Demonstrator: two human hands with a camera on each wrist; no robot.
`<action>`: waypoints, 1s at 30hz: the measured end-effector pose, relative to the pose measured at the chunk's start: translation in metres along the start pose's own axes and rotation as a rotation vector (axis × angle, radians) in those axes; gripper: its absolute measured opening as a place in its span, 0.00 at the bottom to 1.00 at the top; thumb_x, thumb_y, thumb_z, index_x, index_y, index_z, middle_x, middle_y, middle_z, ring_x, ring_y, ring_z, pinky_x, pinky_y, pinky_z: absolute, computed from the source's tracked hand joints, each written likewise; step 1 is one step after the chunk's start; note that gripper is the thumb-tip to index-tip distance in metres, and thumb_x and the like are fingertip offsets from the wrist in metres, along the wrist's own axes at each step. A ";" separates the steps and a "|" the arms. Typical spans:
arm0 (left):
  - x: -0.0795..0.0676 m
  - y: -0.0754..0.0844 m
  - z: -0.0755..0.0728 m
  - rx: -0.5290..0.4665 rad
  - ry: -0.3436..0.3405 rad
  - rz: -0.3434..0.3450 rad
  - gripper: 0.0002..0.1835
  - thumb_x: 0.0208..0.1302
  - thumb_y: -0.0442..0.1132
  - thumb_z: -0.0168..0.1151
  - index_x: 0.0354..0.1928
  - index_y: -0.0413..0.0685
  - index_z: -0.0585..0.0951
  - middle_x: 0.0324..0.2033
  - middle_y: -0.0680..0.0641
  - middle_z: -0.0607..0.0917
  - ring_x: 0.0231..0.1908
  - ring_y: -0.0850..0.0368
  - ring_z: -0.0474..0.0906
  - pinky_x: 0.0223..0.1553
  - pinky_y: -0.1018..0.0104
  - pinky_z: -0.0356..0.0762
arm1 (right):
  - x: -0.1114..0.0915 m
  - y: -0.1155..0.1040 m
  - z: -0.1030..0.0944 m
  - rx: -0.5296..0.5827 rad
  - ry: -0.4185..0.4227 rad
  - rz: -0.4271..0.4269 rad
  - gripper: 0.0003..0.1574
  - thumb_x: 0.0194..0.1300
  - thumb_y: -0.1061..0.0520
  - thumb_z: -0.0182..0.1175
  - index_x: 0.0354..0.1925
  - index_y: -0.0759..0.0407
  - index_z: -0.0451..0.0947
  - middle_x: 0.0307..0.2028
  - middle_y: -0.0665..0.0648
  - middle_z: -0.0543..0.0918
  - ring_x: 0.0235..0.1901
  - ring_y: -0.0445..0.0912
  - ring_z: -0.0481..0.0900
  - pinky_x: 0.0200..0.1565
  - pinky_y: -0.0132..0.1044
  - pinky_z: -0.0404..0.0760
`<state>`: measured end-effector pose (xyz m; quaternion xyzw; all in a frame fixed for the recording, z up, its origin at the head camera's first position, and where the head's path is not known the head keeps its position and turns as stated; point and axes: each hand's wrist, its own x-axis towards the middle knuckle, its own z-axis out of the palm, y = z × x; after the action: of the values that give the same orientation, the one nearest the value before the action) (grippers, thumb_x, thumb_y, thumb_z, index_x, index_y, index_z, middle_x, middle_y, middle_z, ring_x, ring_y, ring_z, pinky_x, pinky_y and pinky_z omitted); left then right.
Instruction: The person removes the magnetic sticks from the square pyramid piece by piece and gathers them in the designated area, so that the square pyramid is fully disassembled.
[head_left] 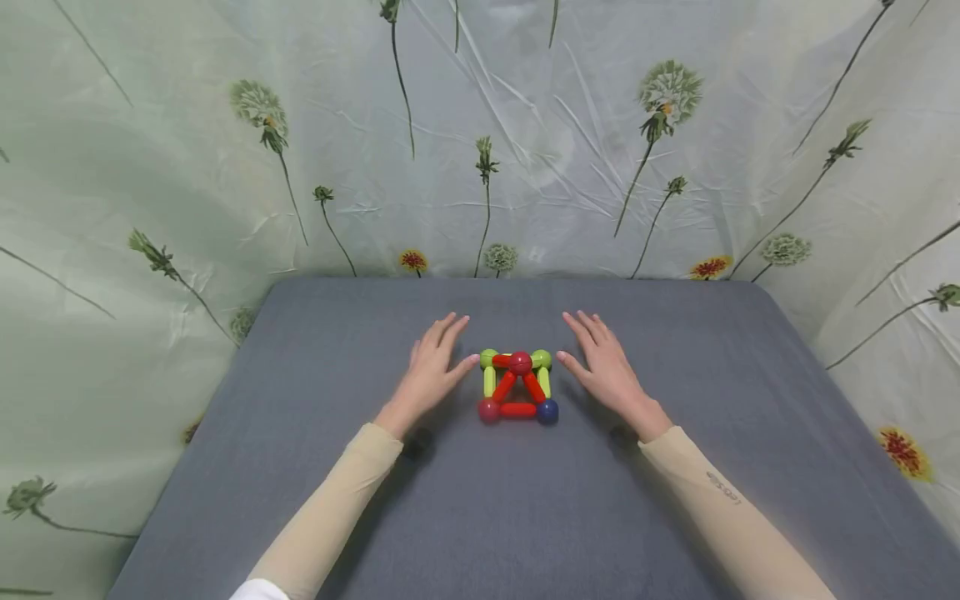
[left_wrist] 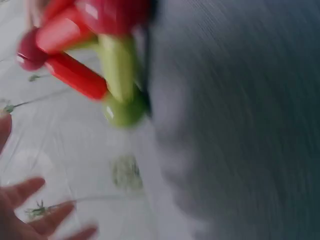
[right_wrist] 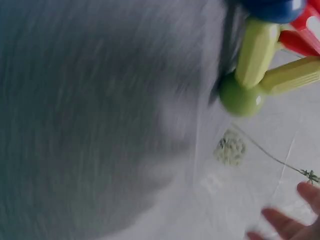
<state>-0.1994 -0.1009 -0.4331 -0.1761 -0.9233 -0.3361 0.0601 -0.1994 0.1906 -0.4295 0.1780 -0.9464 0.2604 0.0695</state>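
A small pyramid of magnetic rods and balls (head_left: 517, 410) stands on the grey table. Its base has a dark red ball (head_left: 489, 410) at front left, a blue ball (head_left: 547, 412) at front right and two green balls behind. Red and yellow-green rods join them, and a red ball (head_left: 520, 362) tops the frame. My left hand (head_left: 431, 368) is just left of it, fingers spread and straight, thumb tip close beside the back left green ball. On the other side my right hand (head_left: 609, 371) mirrors it, fingers extended, a little apart from the frame. Neither palm holds anything.
The grey cloth-covered table (head_left: 300, 350) has its far edge beyond the hands. A pale curtain (head_left: 555, 150) printed with dandelions hangs behind it and along both sides.
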 end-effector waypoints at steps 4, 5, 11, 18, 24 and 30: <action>0.004 0.016 0.012 -0.410 -0.046 0.084 0.27 0.65 0.41 0.63 0.64 0.42 0.70 0.60 0.40 0.73 0.60 0.44 0.68 0.59 0.47 0.66 | -0.002 -0.008 0.006 0.354 -0.023 -0.051 0.34 0.67 0.56 0.60 0.66 0.62 0.62 0.58 0.65 0.72 0.58 0.56 0.70 0.57 0.54 0.69; 0.005 0.020 0.016 -0.477 -0.052 0.083 0.25 0.64 0.40 0.63 0.62 0.41 0.72 0.57 0.40 0.76 0.58 0.45 0.70 0.58 0.48 0.68 | -0.003 -0.011 0.008 0.429 -0.032 -0.050 0.30 0.66 0.57 0.61 0.63 0.64 0.65 0.54 0.64 0.75 0.53 0.54 0.74 0.54 0.51 0.73; 0.010 0.035 0.040 -0.580 -0.047 0.041 0.23 0.59 0.38 0.68 0.55 0.39 0.76 0.49 0.44 0.79 0.47 0.50 0.77 0.51 0.54 0.75 | -0.007 -0.026 0.022 0.607 -0.099 0.044 0.17 0.60 0.59 0.67 0.44 0.65 0.75 0.37 0.58 0.82 0.36 0.48 0.82 0.37 0.36 0.80; 0.012 0.035 0.049 -0.506 -0.023 0.034 0.19 0.57 0.35 0.69 0.51 0.43 0.79 0.44 0.45 0.80 0.43 0.51 0.76 0.47 0.57 0.76 | -0.008 -0.031 0.032 0.589 -0.105 0.075 0.14 0.58 0.64 0.67 0.42 0.66 0.75 0.32 0.56 0.80 0.32 0.48 0.80 0.35 0.34 0.80; 0.015 0.033 0.039 -0.572 -0.045 0.030 0.19 0.59 0.35 0.68 0.52 0.41 0.79 0.45 0.43 0.81 0.44 0.48 0.77 0.47 0.54 0.76 | -0.012 -0.043 0.027 0.630 -0.095 0.054 0.14 0.57 0.66 0.67 0.41 0.69 0.75 0.34 0.60 0.81 0.33 0.51 0.80 0.37 0.36 0.81; 0.031 0.017 0.030 -0.635 -0.215 0.043 0.19 0.62 0.36 0.64 0.56 0.40 0.78 0.49 0.43 0.81 0.49 0.47 0.76 0.50 0.59 0.75 | -0.010 -0.038 0.027 0.675 -0.053 0.051 0.13 0.59 0.65 0.65 0.43 0.69 0.76 0.37 0.60 0.82 0.36 0.52 0.81 0.40 0.38 0.80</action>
<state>-0.2219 -0.0608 -0.4391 -0.2399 -0.7696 -0.5851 -0.0882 -0.1770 0.1494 -0.4367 0.1741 -0.8123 0.5561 -0.0244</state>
